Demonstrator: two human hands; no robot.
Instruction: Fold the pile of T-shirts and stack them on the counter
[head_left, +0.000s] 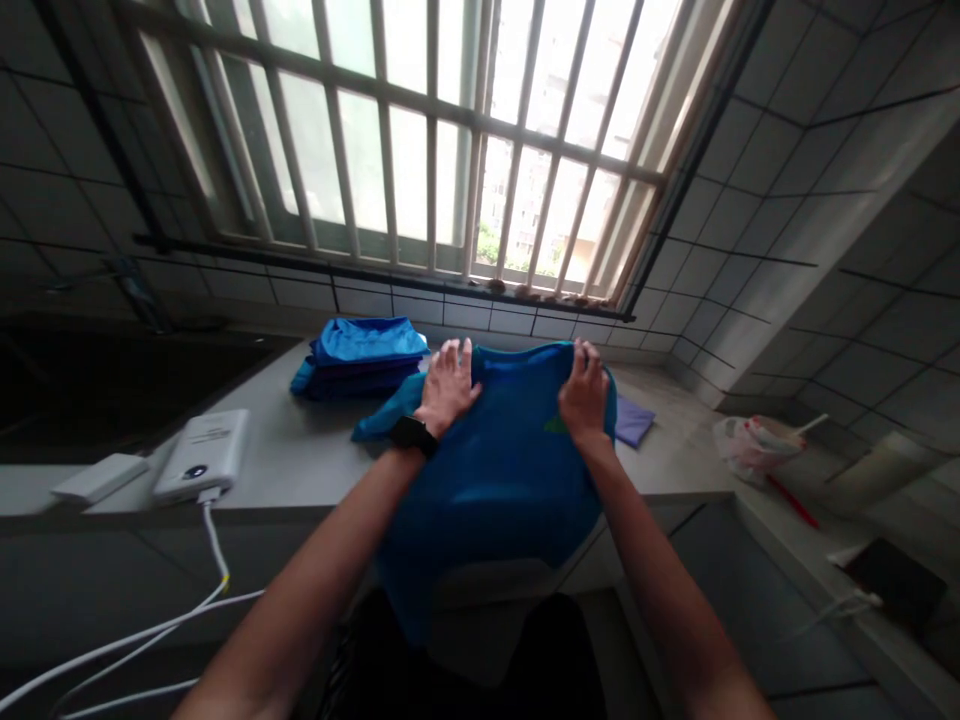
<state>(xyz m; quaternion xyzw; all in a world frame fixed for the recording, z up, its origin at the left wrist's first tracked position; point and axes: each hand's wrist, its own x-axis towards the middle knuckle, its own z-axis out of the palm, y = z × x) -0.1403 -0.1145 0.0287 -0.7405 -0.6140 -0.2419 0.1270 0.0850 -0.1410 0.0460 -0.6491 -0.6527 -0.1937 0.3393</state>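
Observation:
A blue garment (pixel 495 450) with a small green mark is spread over the counter, its lower part hanging down past the front edge. My left hand (pixel 448 380) rests flat on its upper left part, fingers stretched out; a dark watch is on that wrist. At the garment's upper right edge, my right hand (pixel 585 392) has its fingers bent over the cloth and closed on it. A folded stack of blue cloth (pixel 367 345) lies to the left of my left hand. A piece of purple cloth (pixel 634 420) pokes out beside the garment, right of my right hand.
A white power bank (pixel 202 455) with a plugged cable (pixel 214 540) and a small white box (pixel 101 478) sit on the counter's left. Behind them is a dark sink (pixel 112 390). A plastic bag (pixel 757 445) and red stick (pixel 793 500) lie right. A barred window (pixel 420 130) rises behind.

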